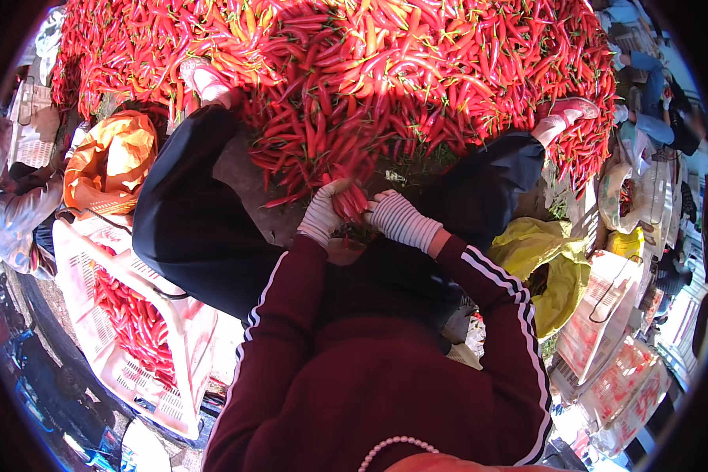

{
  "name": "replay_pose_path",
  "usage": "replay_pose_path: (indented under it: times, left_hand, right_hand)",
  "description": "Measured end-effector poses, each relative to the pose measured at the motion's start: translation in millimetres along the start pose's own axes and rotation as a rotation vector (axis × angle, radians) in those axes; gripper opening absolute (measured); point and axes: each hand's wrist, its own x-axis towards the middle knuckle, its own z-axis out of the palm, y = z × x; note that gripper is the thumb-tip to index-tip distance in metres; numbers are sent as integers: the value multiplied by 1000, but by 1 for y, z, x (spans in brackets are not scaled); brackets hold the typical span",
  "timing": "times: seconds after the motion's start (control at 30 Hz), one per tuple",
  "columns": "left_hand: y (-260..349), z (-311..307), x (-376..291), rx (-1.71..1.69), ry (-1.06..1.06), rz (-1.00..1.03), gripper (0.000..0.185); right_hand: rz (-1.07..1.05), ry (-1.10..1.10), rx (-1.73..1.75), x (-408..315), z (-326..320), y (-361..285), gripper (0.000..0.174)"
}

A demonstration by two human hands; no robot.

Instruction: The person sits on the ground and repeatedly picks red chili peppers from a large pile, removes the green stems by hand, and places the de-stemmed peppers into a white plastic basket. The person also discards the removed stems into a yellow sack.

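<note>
My left hand [323,211], in a striped fingerless glove, is closed around a small bunch of red chili peppers [349,203]. My right hand [402,217], in a matching glove, is curled close against the right side of that bunch. Whether its fingers pinch a pepper is too small to tell. Just beyond both hands rises a large heap of red chili peppers [401,76], many with green stems. Some peppers at the heap's near edge are blurred. Both hands are above the ground between my spread legs.
At left stands a white plastic crate [189,377] partly filled with red peppers, below an orange sack [115,153]. A yellow-green sack [513,242] lies open at right, near stacked crates [602,307]. Other people [20,218] sit at both sides. My shoes touch the heap.
</note>
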Motion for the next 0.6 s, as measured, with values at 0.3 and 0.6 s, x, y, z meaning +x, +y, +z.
replay_pose_path:
  times: [0.3, 0.6]
  left_hand:
    - [-3, -17, 8, -121, 212, 84, 14]
    - [-4, 8, 11, -232, -22, 61, 25]
  right_hand:
    - [527, 377, -209, 101, -9, 89, 25]
    - [337, 370, -157, 41, -32, 57, 20]
